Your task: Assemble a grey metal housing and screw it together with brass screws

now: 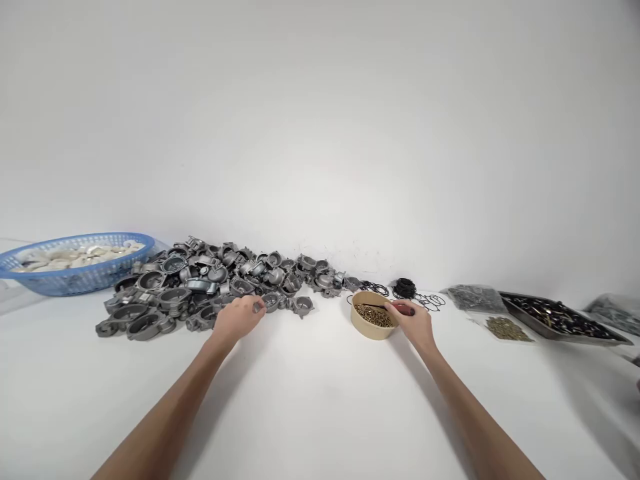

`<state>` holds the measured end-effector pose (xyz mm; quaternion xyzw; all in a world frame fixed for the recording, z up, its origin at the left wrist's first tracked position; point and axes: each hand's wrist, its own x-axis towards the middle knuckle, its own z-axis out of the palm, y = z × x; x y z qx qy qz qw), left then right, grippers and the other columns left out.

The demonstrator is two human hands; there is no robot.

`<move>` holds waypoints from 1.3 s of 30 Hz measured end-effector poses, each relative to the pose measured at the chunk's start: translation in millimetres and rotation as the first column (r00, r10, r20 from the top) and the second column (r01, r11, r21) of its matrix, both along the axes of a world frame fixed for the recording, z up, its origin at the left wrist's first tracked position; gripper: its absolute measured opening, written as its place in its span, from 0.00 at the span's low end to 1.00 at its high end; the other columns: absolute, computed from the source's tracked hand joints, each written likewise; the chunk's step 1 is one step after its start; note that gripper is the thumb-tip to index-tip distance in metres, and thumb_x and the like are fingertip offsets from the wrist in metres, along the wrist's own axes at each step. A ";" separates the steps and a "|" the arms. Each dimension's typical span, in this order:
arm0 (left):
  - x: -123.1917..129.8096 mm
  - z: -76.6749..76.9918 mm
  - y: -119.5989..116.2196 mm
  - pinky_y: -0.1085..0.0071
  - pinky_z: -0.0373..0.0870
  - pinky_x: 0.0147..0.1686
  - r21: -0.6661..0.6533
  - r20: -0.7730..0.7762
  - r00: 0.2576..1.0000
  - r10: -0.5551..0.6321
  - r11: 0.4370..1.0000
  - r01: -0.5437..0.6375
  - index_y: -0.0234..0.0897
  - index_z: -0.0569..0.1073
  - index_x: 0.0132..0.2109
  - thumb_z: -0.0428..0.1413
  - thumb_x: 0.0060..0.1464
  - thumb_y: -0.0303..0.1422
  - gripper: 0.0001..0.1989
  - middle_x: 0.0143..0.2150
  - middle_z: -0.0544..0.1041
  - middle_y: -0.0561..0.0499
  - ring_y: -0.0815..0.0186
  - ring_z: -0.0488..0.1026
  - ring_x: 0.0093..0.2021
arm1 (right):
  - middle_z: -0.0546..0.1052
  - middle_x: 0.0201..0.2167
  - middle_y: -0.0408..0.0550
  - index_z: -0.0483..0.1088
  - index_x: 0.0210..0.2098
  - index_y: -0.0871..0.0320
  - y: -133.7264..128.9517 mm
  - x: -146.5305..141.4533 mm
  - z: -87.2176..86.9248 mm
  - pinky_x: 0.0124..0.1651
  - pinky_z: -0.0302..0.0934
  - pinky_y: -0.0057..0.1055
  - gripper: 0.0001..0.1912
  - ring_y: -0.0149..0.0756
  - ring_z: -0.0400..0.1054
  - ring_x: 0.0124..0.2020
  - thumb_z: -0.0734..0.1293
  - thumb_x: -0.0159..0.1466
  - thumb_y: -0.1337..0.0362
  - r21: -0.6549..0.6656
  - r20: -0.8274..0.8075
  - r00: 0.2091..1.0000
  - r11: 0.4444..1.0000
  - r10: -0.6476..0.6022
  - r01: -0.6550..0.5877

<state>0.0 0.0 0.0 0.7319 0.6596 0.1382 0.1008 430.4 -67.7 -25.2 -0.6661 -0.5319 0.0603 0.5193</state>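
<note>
Head view, items as I log them:

- My left hand (pixel 239 319): fingers curled over a small grey casting (pixel 258 307) at the near edge of the heap of cast metal housings (pixel 200 287). It looks pinched, though the grip is partly hidden.
- My right hand (pixel 416 323): clenched on a red-handled screwdriver (pixel 403 309), tip over the tan bowl of brass screws (pixel 374 315), just beside the hand.
- Black O-rings (pixel 406 289): behind the bowl.
- Blue basket (pixel 75 261): far left, pale parts inside.
- Dark tray (pixel 560 317), bagged hardware (pixel 475 298), loose brass pile (pixel 505 328): right.
- White table (pixel 320 400).

Step in hand, as I judge it: picking one housing and fetching a screw. The next move calls for lifting the casting free and bringing both hands together.
</note>
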 end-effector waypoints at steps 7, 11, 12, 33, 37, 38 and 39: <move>-0.4 0.1 0.8 0.67 0.70 0.39 0.004 0.005 1.000 -0.008 1.000 0.008 0.47 0.76 0.45 0.49 0.58 0.44 0.15 0.46 0.78 0.47 0.56 0.75 0.44 | 0.82 0.30 0.51 0.76 0.38 0.56 0.6 19.1 -0.5 0.38 0.65 0.37 0.25 0.48 0.75 0.34 0.71 0.50 0.43 0.012 0.023 0.997 0.997 -0.078 0.078; 1.1 -0.7 -0.4 0.65 0.70 0.39 0.018 -0.002 1.000 -0.009 1.000 0.009 0.49 0.76 0.46 0.49 0.58 0.44 0.15 0.46 0.78 0.49 0.55 0.74 0.45 | 0.82 0.32 0.50 0.74 0.41 0.55 3.2 28.8 -3.9 0.39 0.64 0.39 0.24 0.46 0.75 0.33 0.72 0.51 0.47 -0.005 0.015 0.997 0.997 -0.080 0.080; 1.7 -1.2 -0.8 0.65 0.70 0.40 0.023 -0.003 1.000 -0.007 1.000 0.007 0.49 0.75 0.46 0.49 0.58 0.43 0.14 0.46 0.78 0.49 0.55 0.74 0.47 | 0.82 0.32 0.49 0.73 0.42 0.55 4.1 29.6 -4.9 0.40 0.64 0.39 0.24 0.45 0.75 0.34 0.72 0.51 0.49 -0.024 0.007 0.997 0.997 -0.079 0.079; -0.6 -4.6 3.2 0.69 0.68 0.35 -0.006 0.041 0.997 -0.068 0.998 0.068 0.49 0.79 0.43 0.54 0.55 0.43 0.13 0.45 0.79 0.49 0.56 0.76 0.43 | 0.80 0.37 0.49 0.67 0.50 0.56 4.9 17.8 -3.2 0.45 0.64 0.39 0.27 0.44 0.74 0.41 0.67 0.53 0.53 -0.110 0.026 0.998 0.992 -0.057 0.059; -2.3 -5.0 4.0 0.69 0.67 0.34 0.013 0.070 0.994 -0.086 0.996 0.086 0.49 0.80 0.40 0.53 0.55 0.44 0.12 0.43 0.80 0.50 0.56 0.76 0.42 | 0.78 0.37 0.49 0.66 0.53 0.57 5.4 17.1 -5.1 0.46 0.63 0.40 0.28 0.44 0.74 0.41 0.66 0.55 0.52 -0.092 0.069 0.994 0.992 -0.080 0.087; -2.6 -5.0 4.2 0.69 0.67 0.34 0.018 0.078 0.992 -0.095 0.995 0.094 0.48 0.80 0.39 0.53 0.55 0.44 0.13 0.43 0.81 0.50 0.56 0.76 0.42 | 0.78 0.38 0.50 0.65 0.54 0.57 5.7 17.1 -5.5 0.46 0.63 0.40 0.29 0.44 0.73 0.40 0.66 0.55 0.52 -0.079 0.077 0.993 0.992 -0.095 0.101; -2.7 -5.0 4.4 0.69 0.67 0.34 0.023 0.085 0.991 -0.104 0.994 0.102 0.48 0.81 0.38 0.53 0.56 0.43 0.13 0.43 0.81 0.50 0.56 0.76 0.42 | 0.76 0.41 0.52 0.64 0.55 0.58 5.8 17.1 -5.7 0.46 0.63 0.40 0.31 0.44 0.73 0.40 0.66 0.55 0.51 -0.058 0.087 0.989 0.991 -0.116 0.121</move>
